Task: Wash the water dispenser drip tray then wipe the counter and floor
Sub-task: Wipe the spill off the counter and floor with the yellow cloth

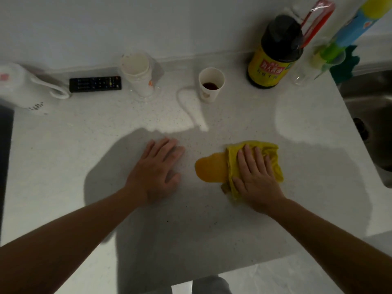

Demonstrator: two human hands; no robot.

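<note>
My right hand lies flat on a crumpled yellow cloth and presses it onto the pale speckled counter. Touching the cloth's left edge is an orange-yellow puddle on the counter. My left hand rests palm down on the bare counter to the left of the puddle, fingers spread and holding nothing. No drip tray is in view.
Along the back wall stand a white kettle, a black remote, stacked white cups, a paper cup with dark liquid and a dark sauce bottle. A steel sink lies right. The floor shows below the counter's edge.
</note>
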